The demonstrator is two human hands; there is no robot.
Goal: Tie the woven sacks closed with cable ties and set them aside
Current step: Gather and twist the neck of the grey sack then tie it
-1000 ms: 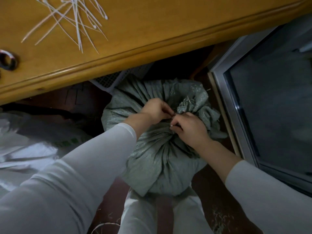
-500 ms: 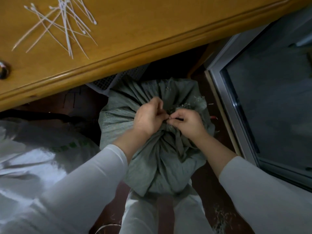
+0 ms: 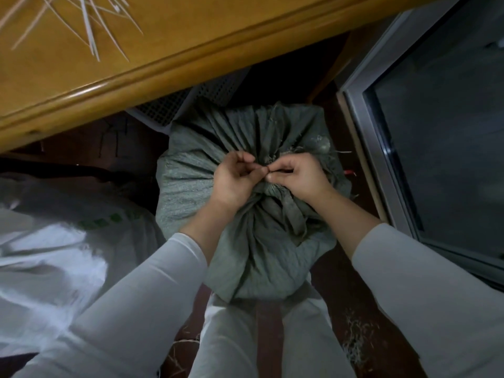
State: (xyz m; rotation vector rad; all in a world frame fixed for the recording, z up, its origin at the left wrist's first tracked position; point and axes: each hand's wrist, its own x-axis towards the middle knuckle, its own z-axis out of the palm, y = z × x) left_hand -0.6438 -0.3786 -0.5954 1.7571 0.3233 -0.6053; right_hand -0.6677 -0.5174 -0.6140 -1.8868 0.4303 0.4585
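A full grey-green woven sack (image 3: 256, 249) stands on the dark floor between my knees, its mouth gathered into a bunched neck at the top. My left hand (image 3: 236, 181) and my right hand (image 3: 296, 177) meet at that neck, fingertips pinched together on a thin cable tie (image 3: 268, 170) that goes around the gathered fabric; most of the tie is hidden by my fingers. The frayed sack top (image 3: 319, 144) sticks out behind my right hand. Several loose white cable ties (image 3: 90, 36) lie on the wooden table at the upper left.
The yellow wooden table edge (image 3: 163, 64) overhangs the sack. A white woven sack (image 3: 54, 241) lies at the left. A white mesh basket (image 3: 174, 105) sits under the table. A metal-framed glass door (image 3: 409, 132) is at the right. Loose fibres litter the floor (image 3: 360, 345).
Both hands have stayed at the sack's neck, shifting a little while they work the tie. The view has tilted down, so the table and its ties have slid up the frame.
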